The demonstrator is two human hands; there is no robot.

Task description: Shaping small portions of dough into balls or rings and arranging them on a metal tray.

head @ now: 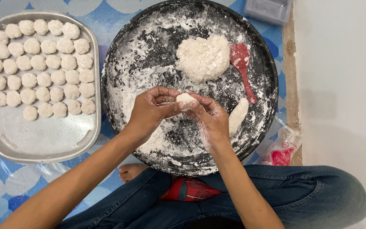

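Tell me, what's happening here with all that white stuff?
A person sits on the floor and presses a small dough ball between the left hand and right hand, over a big round black pan dusted with flour. In the pan lie a large lump of dough, a red spoon and a long roll of dough. Beside it, a metal tray already holds rows of finished balls, with its near part bare.

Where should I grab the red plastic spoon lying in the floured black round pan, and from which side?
Probably by the red plastic spoon's thin handle, which points toward the person and lies bare on the black round pan. Come from the right hand side: the spoon's bowl lies against the white dough mound, so that end is crowded.
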